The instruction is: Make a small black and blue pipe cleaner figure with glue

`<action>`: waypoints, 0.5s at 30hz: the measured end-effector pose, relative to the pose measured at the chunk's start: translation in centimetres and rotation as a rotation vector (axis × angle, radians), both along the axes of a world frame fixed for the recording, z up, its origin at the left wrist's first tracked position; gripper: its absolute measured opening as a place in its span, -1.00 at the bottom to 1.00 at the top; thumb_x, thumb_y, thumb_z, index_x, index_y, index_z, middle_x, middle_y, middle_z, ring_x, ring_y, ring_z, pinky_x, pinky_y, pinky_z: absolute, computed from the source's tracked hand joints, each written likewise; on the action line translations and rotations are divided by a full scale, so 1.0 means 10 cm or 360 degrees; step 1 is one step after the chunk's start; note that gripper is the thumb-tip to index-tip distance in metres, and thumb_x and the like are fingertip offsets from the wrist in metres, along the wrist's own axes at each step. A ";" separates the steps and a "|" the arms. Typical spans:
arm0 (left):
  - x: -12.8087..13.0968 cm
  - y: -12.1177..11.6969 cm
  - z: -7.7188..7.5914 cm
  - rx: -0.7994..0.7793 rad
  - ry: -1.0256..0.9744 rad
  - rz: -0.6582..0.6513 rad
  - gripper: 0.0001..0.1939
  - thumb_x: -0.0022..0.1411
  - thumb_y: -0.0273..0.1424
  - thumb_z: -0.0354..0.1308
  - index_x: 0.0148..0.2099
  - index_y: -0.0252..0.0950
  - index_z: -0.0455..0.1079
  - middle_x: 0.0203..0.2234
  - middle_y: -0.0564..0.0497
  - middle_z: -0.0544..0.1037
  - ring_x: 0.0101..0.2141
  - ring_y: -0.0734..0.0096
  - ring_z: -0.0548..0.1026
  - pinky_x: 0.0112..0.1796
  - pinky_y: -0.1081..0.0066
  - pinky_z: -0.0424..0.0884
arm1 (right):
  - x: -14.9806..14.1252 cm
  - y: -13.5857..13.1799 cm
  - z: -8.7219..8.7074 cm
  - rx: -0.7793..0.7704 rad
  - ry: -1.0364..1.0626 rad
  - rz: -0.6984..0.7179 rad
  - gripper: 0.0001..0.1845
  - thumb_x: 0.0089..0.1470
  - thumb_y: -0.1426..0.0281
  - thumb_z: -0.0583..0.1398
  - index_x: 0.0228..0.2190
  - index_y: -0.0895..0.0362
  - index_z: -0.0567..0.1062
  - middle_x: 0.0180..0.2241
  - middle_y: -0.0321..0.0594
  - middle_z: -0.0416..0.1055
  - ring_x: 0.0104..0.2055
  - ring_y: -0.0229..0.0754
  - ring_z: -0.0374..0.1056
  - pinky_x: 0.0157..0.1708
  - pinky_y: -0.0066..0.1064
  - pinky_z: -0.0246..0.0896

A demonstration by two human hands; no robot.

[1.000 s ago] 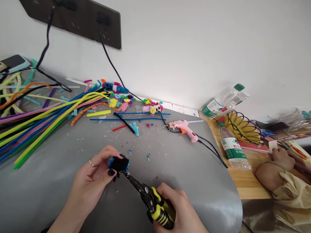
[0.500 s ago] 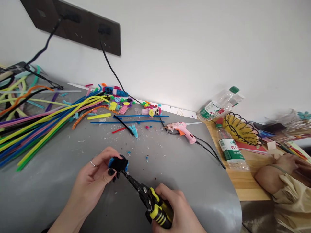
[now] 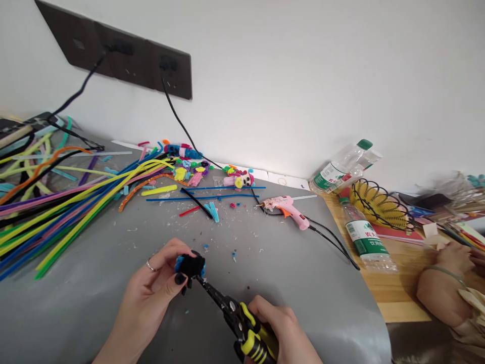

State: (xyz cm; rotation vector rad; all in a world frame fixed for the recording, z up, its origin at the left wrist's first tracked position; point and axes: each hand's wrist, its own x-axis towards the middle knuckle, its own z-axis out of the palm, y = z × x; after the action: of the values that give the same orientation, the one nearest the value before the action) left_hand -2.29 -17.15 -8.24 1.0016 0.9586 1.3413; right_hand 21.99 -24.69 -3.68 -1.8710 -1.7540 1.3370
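Head view, as I see it from across the room: the left hand (image 3: 151,288) is bent into a pinch, thumb and fingers closed around a small black-and-blue fuzzy piece (image 3: 191,265) above the near part of the grey table (image 3: 322,288) (a ring on one finger, dark polish on the nails). Right hand (image 3: 284,326) curled round the yellow-and-black handles of a pair of pliers (image 3: 233,313); the narrow tips meet the fuzzy piece at its lower side, though whether they grip it I cannot tell. Scraps and pale threads scattered on the table beyond. Pink glue gun (image 3: 284,207) lying on its side, farther off and to the right, black cord attached. Long bundle of coloured pipe cleaners (image 3: 94,202) spread at left; a short yellow stick (image 3: 159,190) near its right end. Small fuzzy figures (image 3: 238,180) sit along the wall side of the table, under the dark socket panel (image 3: 144,65). On the wooden surface (image 3: 401,293) at right, a green-labelled bottle (image 3: 369,240) leans beside a yellow basket (image 3: 381,205); another person's forearm (image 3: 439,288) rests near the edge.
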 end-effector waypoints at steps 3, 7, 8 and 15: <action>0.00 0.00 -0.02 -0.0017 0.0007 -0.0010 -0.77 0.20 -0.12 0.50 -0.18 -0.12 0.74 -0.28 -0.07 0.48 -0.33 0.30 0.44 -0.42 0.47 0.42 | 0.00 0.03 -0.01 -0.0053 0.0080 0.0007 -0.70 -0.27 0.47 0.28 -0.43 0.03 0.31 -0.51 -0.46 0.21 -0.44 -0.31 0.11 -0.48 -0.52 -0.04; -0.06 0.00 -0.08 -0.0044 0.0000 -0.0087 -0.77 0.21 -0.13 0.49 -0.14 -0.10 0.73 -0.24 -0.09 0.48 -0.31 0.27 0.44 -0.40 0.45 0.44 | -0.01 0.09 0.01 -0.0157 0.0262 0.0018 -0.65 -0.29 0.50 0.24 -0.45 0.02 0.19 -0.52 -0.49 0.13 -0.45 -0.33 -0.01 -0.49 -0.52 -0.09; -0.07 0.00 -0.09 -0.0051 -0.0002 -0.0090 -0.77 0.21 -0.13 0.49 -0.14 -0.10 0.73 -0.24 -0.09 0.48 -0.31 0.27 0.44 -0.40 0.45 0.44 | 0.00 0.09 0.01 -0.0168 0.0293 0.0016 -0.64 -0.30 0.51 0.24 -0.45 0.02 0.18 -0.52 -0.49 0.13 -0.44 -0.33 -0.02 -0.49 -0.52 -0.09; -0.09 -0.01 -0.10 -0.0135 0.0039 -0.0054 -0.71 0.16 -0.08 0.50 -0.18 -0.16 0.73 -0.27 -0.10 0.49 -0.33 0.24 0.44 -0.41 0.42 0.44 | 0.03 0.05 -0.07 -0.0093 0.0285 -0.0053 -0.59 -0.18 0.43 0.36 -0.46 0.03 0.19 -0.51 -0.48 0.07 -0.43 -0.33 -0.03 -0.50 -0.50 -0.14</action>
State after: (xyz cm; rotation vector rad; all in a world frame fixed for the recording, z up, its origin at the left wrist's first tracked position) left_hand -3.15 -17.24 -9.21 0.9675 1.0046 1.2522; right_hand 22.32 -24.14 -4.39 -1.7415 -1.6049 1.5072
